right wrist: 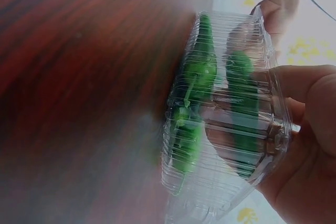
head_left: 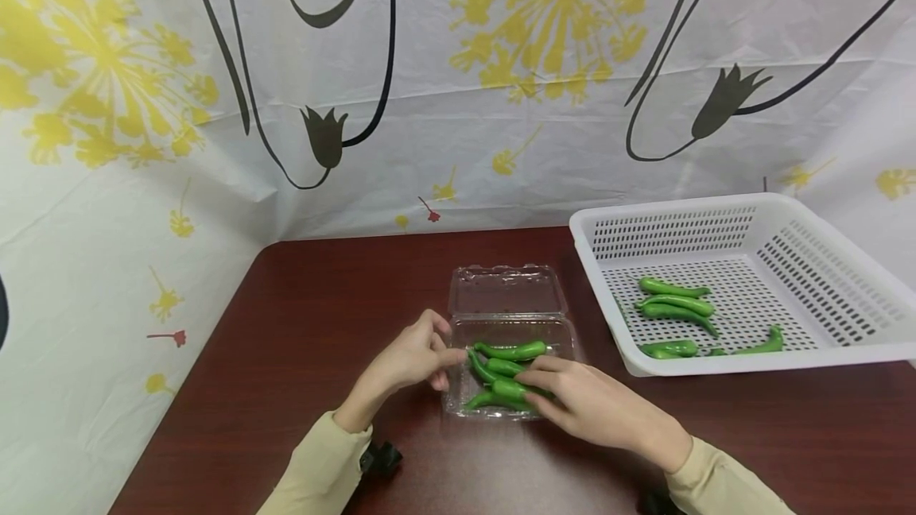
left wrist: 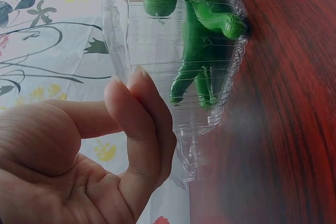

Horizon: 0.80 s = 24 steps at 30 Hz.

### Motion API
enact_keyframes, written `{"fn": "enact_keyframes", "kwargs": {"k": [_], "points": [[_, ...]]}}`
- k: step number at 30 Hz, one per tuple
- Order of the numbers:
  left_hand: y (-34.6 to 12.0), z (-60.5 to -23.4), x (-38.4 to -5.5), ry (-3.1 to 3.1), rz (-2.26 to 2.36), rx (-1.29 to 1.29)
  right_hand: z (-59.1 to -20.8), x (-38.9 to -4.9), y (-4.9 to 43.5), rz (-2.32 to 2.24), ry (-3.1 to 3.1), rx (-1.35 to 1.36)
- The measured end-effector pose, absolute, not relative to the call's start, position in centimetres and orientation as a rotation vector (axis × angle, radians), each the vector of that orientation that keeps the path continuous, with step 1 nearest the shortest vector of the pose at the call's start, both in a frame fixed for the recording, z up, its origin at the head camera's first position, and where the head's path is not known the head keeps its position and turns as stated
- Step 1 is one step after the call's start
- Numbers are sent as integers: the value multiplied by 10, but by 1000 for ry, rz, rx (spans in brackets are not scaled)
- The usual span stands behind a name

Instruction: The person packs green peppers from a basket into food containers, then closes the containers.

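Several green chili peppers (head_left: 510, 351) lie in a clear plastic clamshell box (head_left: 458, 412), whose lid (head_left: 506, 292) is folded back away from me. My right hand (head_left: 597, 404) reaches over the box's right side and pinches a green chili pepper (right wrist: 244, 114) between thumb and fingers, inside the box. My left hand (head_left: 415, 354) is at the left edge of the box, with loosely bent fingers (left wrist: 149, 114) close to the rim. Nothing shows in its grasp; whether it touches the rim I cannot tell.
A white perforated basket (head_left: 608, 292) stands to the right, with several more green peppers (head_left: 676, 308) on its floor. Dark red-brown tabletop (head_left: 322, 300) lies under everything. A white patterned sheet (head_left: 429, 102) hangs behind and to the left.
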<state>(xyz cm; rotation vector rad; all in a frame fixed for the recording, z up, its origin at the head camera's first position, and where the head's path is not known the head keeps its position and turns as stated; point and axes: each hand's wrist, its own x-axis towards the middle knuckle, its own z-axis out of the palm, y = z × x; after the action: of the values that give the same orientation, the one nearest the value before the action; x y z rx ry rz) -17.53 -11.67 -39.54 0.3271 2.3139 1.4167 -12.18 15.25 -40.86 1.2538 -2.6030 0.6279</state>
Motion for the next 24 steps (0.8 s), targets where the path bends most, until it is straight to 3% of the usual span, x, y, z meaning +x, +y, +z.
{"fn": "enact_keyframes", "kwargs": {"k": [24], "points": [[-117,-397,-175,2309,1418,331,-410,-125,151,735,-2563,1221]]}}
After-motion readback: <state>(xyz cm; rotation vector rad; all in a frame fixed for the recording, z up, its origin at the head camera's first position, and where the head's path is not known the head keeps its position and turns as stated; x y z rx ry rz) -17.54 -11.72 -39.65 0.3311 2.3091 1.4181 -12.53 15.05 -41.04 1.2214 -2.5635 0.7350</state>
